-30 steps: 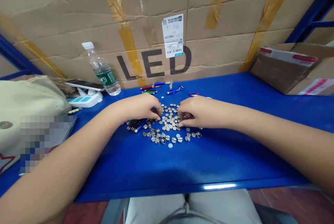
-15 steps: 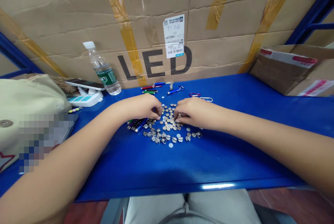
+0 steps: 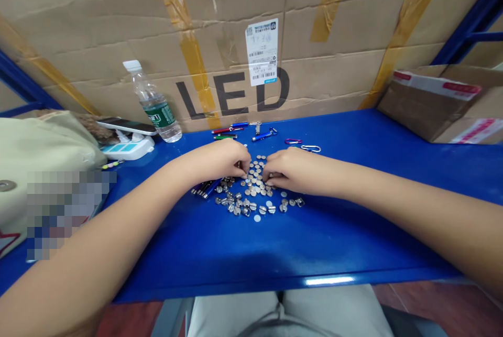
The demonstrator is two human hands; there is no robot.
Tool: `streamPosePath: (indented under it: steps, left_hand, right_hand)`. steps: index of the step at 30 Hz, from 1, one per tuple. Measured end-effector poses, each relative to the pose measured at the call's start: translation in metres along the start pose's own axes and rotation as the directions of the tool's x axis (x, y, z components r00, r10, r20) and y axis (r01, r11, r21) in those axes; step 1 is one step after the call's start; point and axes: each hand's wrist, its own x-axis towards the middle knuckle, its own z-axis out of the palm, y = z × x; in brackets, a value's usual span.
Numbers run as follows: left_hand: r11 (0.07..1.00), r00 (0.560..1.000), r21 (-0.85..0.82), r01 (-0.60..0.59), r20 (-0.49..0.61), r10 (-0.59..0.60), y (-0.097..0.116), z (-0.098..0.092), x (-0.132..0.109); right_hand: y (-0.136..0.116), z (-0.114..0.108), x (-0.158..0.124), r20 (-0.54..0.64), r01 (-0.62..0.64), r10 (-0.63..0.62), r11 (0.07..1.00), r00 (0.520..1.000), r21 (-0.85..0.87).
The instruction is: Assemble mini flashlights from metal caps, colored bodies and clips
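Observation:
A heap of small silver button cells and metal caps (image 3: 255,195) lies on the blue shelf top (image 3: 298,237). My left hand (image 3: 222,161) rests at the heap's left edge with fingers curled, its tips pinched down among the cells. My right hand (image 3: 293,169) sits at the heap's right edge, fingers bent and pinching at the cells. What either pinch holds is too small to make out. A bundle of dark pen-like tubes (image 3: 206,187) lies under my left hand.
Coloured mini flashlights (image 3: 236,130) and carabiner clips (image 3: 302,144) lie behind the heap. A water bottle (image 3: 154,104), a phone (image 3: 126,126) and a power strip (image 3: 129,149) stand at the back left beside a cream bag (image 3: 43,159). A large cardboard box (image 3: 251,38) forms the back wall; another open box (image 3: 436,104) is right.
My right hand has slid a little left across the heap, uncovering a carabiner clip behind it. My left hand has crept slightly right toward the middle of the cells.

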Motion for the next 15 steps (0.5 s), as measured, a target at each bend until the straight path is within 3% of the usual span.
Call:
streamPosePath:
  steps: [4,10,15]
  left_hand:
    - [0.999,0.998,0.026,-0.039,0.052,0.037,0.007,-0.004,-0.002]
    - [0.999,0.996,0.004,0.041,0.076,-0.042,0.020,-0.004,-0.004]
    - [0.999,0.998,-0.037,0.031,0.063,-0.029,0.022,-0.003,-0.004]
  right_hand:
    - [-0.001,0.001,0.001,-0.017,-0.009,0.008,0.999,1.000,-0.034]
    - [-0.006,0.003,0.004,-0.060,-0.054,0.051,0.997,0.997,-0.050]
    - [-0.005,0.001,0.003,-0.058,-0.042,0.038,0.997,0.998,-0.068]
